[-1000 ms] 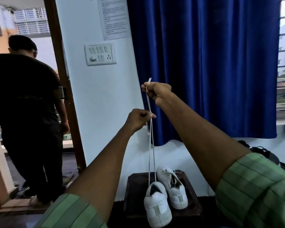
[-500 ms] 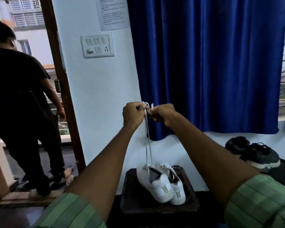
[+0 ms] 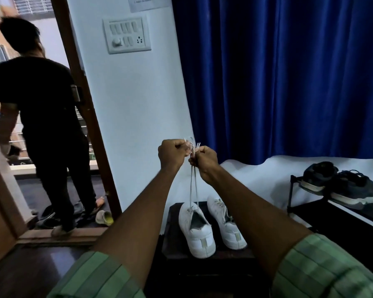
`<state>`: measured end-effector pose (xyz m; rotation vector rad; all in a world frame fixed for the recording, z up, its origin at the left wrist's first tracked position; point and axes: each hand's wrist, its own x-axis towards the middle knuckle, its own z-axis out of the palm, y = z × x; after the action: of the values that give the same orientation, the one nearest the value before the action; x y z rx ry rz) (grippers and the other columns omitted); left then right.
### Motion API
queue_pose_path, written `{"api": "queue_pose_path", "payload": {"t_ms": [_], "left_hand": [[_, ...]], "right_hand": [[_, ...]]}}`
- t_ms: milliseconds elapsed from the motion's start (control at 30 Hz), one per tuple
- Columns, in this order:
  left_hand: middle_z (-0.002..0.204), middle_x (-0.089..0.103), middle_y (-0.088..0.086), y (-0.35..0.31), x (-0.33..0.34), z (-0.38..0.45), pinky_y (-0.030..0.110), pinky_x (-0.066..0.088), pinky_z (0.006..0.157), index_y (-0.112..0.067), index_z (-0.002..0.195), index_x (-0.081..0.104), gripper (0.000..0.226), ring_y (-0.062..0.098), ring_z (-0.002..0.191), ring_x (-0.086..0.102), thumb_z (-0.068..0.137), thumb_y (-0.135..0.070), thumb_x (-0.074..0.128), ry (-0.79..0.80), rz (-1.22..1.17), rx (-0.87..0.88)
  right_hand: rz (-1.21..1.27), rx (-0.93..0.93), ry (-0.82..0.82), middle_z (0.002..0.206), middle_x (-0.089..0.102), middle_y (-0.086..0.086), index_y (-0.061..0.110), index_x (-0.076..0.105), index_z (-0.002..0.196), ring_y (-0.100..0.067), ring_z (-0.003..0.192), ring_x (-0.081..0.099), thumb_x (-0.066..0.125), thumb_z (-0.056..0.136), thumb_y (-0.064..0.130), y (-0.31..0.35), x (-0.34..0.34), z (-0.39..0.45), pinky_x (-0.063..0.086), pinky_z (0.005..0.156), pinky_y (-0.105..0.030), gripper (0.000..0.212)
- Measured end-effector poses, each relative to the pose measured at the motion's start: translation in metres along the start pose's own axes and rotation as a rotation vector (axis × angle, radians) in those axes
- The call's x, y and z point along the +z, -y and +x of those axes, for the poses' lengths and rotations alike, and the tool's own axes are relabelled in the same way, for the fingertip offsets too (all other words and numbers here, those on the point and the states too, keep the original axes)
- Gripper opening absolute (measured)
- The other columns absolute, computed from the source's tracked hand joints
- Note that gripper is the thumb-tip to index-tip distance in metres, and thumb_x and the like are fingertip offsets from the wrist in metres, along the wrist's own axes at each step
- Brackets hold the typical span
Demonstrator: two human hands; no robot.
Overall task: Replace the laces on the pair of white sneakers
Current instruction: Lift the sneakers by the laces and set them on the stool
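Observation:
Two white sneakers stand heel-toward-me on a dark wooden stool [image 3: 172, 244]. From the left sneaker [image 3: 196, 231], a white lace [image 3: 193, 186] runs up as two strands to my hands. My left hand [image 3: 172, 154] and my right hand [image 3: 204, 159] are raised side by side, knuckles nearly touching, each pinching the lace ends, which stick up between them in small loops. The right sneaker [image 3: 226, 225] has its lace threaded and lies untouched.
A person in black [image 3: 43, 117] stands in the open doorway at the left, with sandals on the floor by the threshold. A dark shoe rack [image 3: 340, 214] at the right carries a pair of dark sneakers [image 3: 340, 184]. A blue curtain [image 3: 278, 78] hangs behind.
My right hand came down from high above to meet my left hand. The left sneaker, earlier tipped up by the lace, now sits lower on the stool. The person in the doorway shifted.

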<state>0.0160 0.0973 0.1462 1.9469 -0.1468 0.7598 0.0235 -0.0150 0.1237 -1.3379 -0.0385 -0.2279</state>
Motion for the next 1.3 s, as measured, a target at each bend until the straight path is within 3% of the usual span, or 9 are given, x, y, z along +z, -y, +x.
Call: {"api": "queue_pose_path", "payload": {"t_ms": [100,200,300,433,633,767,867,1033,1300], "left_hand": [[0.076,0.079,0.0,0.039,0.01,-0.016,0.034,0.063,0.077,-0.015,0.081,0.083,0.013,0.017,0.07,0.077,0.087,-0.026,0.079,0.075,0.018,-0.164],[0.086,0.071,0.013,0.064,0.02,-0.04,0.031,0.059,0.065,-0.003,0.093,0.078,0.009,0.021,0.061,0.068,0.096,-0.01,0.072,0.404,-0.116,-0.386],[0.088,0.073,0.009,0.089,0.031,-0.066,0.029,0.052,0.061,-0.006,0.099,0.08,0.016,0.016,0.061,0.06,0.092,-0.019,0.074,0.662,-0.002,-0.324],[0.076,0.079,0.003,0.113,0.035,-0.075,0.04,0.06,0.073,-0.027,0.061,0.078,0.029,0.014,0.054,0.065,0.079,-0.01,0.062,0.449,0.156,-0.211],[0.062,0.074,-0.002,0.113,0.024,-0.088,0.038,0.064,0.066,-0.018,0.073,0.081,0.015,0.014,0.057,0.073,0.087,-0.023,0.075,0.338,0.219,-0.042],[0.074,0.079,0.009,0.102,0.021,-0.104,0.045,0.066,0.072,-0.007,0.083,0.083,0.001,0.032,0.067,0.077,0.083,-0.008,0.084,0.387,-0.044,-0.232],[0.081,0.079,0.015,0.1,0.014,-0.119,0.035,0.066,0.071,-0.003,0.088,0.083,0.007,0.031,0.073,0.078,0.083,0.001,0.079,0.482,-0.096,-0.291],[0.075,0.078,0.013,0.106,0.012,-0.134,0.032,0.066,0.069,-0.003,0.085,0.083,0.016,0.027,0.068,0.078,0.077,0.009,0.076,0.536,0.002,-0.304],[0.069,0.073,-0.005,0.126,0.028,-0.15,0.02,0.049,0.058,-0.025,0.079,0.084,0.016,0.01,0.067,0.067,0.071,-0.013,0.081,0.516,0.527,-0.028]], "right_hand": [[0.029,0.012,-0.032,0.067,0.055,-0.012,0.008,0.052,0.081,-0.018,0.054,0.051,0.038,0.089,-0.018,-0.018,-0.001,0.001,0.046,0.049,-0.025,0.031],[0.06,0.013,-0.051,0.066,0.053,-0.009,0.008,0.052,0.084,-0.017,0.055,0.051,0.037,0.098,-0.013,-0.022,-0.005,0.002,0.048,0.05,-0.024,0.029],[0.044,0.022,-0.017,0.067,0.055,-0.009,0.007,0.054,0.083,-0.018,0.056,0.055,0.04,0.102,-0.008,-0.017,-0.006,0.002,0.049,0.051,-0.023,0.028],[-0.027,0.061,0.006,0.067,0.06,-0.009,0.008,0.058,0.084,-0.014,0.052,0.06,0.048,0.102,-0.001,-0.014,-0.02,-0.005,0.046,0.053,-0.025,0.023],[-0.319,0.143,0.029,0.06,0.057,-0.007,0.004,0.062,0.072,-0.003,0.039,0.055,0.06,0.088,-0.013,-0.069,-0.059,-0.051,0.039,0.039,-0.015,0.023],[-0.523,0.12,0.076,0.053,0.06,-0.005,0.014,0.06,0.045,-0.021,0.054,0.057,0.064,0.079,-0.01,-0.14,-0.071,-0.069,0.047,0.056,-0.034,0.042],[-0.686,0.041,0.149,0.063,0.074,-0.006,0.012,0.073,0.056,-0.028,0.069,0.073,0.067,0.073,-0.007,-0.162,-0.08,-0.073,0.059,0.071,-0.044,0.026],[-1.012,-0.132,0.163,0.066,0.073,-0.005,0.019,0.081,0.072,-0.016,0.065,0.067,0.082,0.074,0.022,-0.161,-0.082,-0.079,0.047,0.059,-0.03,0.004],[-1.108,-0.145,0.406,0.082,0.078,-0.002,0.029,0.084,0.103,-0.012,0.075,0.068,0.063,0.082,0.015,-0.138,-0.095,-0.083,0.046,0.061,-0.026,0.033]]}}
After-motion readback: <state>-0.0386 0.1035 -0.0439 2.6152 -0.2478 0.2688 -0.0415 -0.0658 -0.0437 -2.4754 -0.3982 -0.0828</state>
